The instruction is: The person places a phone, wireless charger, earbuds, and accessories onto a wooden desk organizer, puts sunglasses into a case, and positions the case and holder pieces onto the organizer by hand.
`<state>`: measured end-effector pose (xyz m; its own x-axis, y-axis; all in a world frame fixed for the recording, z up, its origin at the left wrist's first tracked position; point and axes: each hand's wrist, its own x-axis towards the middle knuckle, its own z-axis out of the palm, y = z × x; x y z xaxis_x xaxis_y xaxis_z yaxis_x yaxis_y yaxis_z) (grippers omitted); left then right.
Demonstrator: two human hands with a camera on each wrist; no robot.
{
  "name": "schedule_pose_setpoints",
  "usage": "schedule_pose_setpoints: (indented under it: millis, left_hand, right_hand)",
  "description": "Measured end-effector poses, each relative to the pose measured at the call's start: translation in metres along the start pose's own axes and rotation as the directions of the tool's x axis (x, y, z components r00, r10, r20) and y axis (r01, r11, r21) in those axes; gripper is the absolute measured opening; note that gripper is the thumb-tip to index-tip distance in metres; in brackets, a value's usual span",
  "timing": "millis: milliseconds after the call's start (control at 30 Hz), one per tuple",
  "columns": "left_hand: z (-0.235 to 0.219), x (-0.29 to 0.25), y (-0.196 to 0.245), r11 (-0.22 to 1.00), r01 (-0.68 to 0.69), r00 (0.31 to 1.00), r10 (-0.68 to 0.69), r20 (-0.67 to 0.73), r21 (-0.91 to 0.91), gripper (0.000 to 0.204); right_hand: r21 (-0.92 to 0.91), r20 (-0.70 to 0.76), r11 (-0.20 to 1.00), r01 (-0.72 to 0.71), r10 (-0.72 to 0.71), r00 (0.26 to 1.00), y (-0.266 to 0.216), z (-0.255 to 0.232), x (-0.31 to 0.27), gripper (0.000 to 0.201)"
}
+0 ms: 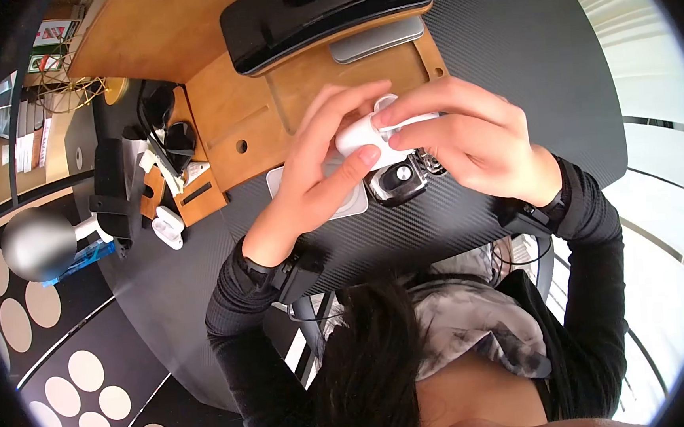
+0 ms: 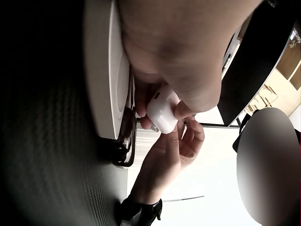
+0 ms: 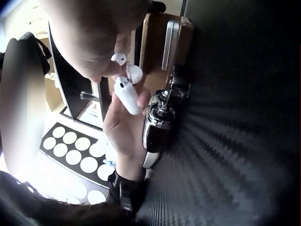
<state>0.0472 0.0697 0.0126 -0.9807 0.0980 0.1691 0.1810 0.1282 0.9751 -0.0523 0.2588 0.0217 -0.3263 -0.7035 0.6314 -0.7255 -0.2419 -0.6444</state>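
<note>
Earbud case [image 1: 370, 136], white and rounded, sits between both hands above the black carbon-weave desk [image 1: 407, 233], just over a chrome-and-black car key fob [image 1: 398, 182]. From my remote station I see, nearest the wearer, two dark sleeves with wrist-mounted units, then the hands meeting at the case.

Left hand [image 1: 319, 171]: I see it grasping the case from below and from the side, thumb laid along the near face, fingers curled round the far side. In the right wrist view the case [image 3: 128, 96] stands tilted in this hand [image 3: 123, 125] with its lid [image 3: 134, 73] swung open.

Right hand [image 1: 464, 137]: its fingers close over the top of the case, index and thumb pinching at the lid end. The right wrist view shows a small white earbud [image 3: 118, 58] nipped at these fingertips, just above the open case. In the left wrist view the case [image 2: 163, 109] appears as a white lump with both hands touching it.

Beneath the hands lies a flat white pad [image 1: 333, 202], partly covered, with the fob touching or just beside its right edge; I cannot tell which.

Farther out: a wooden tray [image 1: 248, 117] carrying a black curved stand [image 1: 320, 13] and a grey slab [image 1: 377, 40]. To the left are a second white earbud case [image 1: 168, 227], dark sunglasses [image 1: 169, 122] and a grey ball-shaped object [image 1: 36, 244].
</note>
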Motion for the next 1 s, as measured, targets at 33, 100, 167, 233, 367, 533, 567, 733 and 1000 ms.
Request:
schedule_pose_setpoints:
  millis: [33, 100, 167, 233, 367, 533, 567, 733, 1000]
  left_hand:
    - [-0.001, -0.001, 0.000, 1.000, 0.000, 1.000, 0.000, 0.000, 0.000, 0.045]
    - [-0.003, -0.002, 0.001, 0.983, 0.090, 0.995, -0.081, 0.060, -0.160, 0.050]
    - [-0.003, -0.001, 0.001, 0.966, 0.116, 0.993, -0.104, 0.063, -0.231, 0.052]
    - [-0.003, -0.002, 0.000, 0.942, 0.144, 0.989, -0.130, 0.066, -0.303, 0.053]
    - [-0.007, 0.001, -0.003, 0.904, 0.160, 0.985, -0.123, 0.117, -0.396, 0.055]
    - [-0.003, -0.001, 0.001, 0.946, 0.113, 0.990, -0.083, 0.110, -0.305, 0.053]
    - [-0.003, -0.001, -0.002, 0.935, 0.112, 0.991, -0.079, 0.110, -0.336, 0.053]
    - [-0.006, -0.004, -0.013, 0.913, 0.051, 0.996, -0.015, 0.092, -0.405, 0.052]
    - [-0.008, 0.000, 0.002, 0.924, 0.152, 0.985, -0.114, 0.127, -0.351, 0.053]
  right_hand:
    - [-0.015, -0.006, 0.999, 0.032, -0.032, 0.999, 0.000, 0.000, 0.000, 0.028]
    - [-0.033, -0.012, 0.997, 0.066, -0.066, 0.998, 0.001, 0.001, 0.000, 0.029]
    - [-0.039, -0.040, 0.995, 0.089, -0.090, 0.995, 0.002, 0.005, -0.001, 0.030]
    - [-0.051, -0.038, 0.995, 0.091, -0.093, 0.995, 0.004, 0.004, -0.001, 0.031]
    - [0.000, 0.011, 0.996, 0.094, -0.094, 0.996, 0.001, 0.002, -0.001, 0.032]
    - [0.063, 0.199, 0.998, -0.013, 0.000, 0.980, -0.007, -0.005, 0.006, 0.028]
    - [0.119, 0.192, 0.993, -0.020, -0.003, 0.981, -0.006, -0.004, 0.008, 0.029]
    - [0.156, 0.143, 0.987, 0.034, -0.057, 0.988, 0.004, 0.013, 0.003, 0.032]
    - [-0.022, 0.032, 0.991, -0.129, 0.129, 0.991, 0.000, -0.012, 0.003, 0.025]
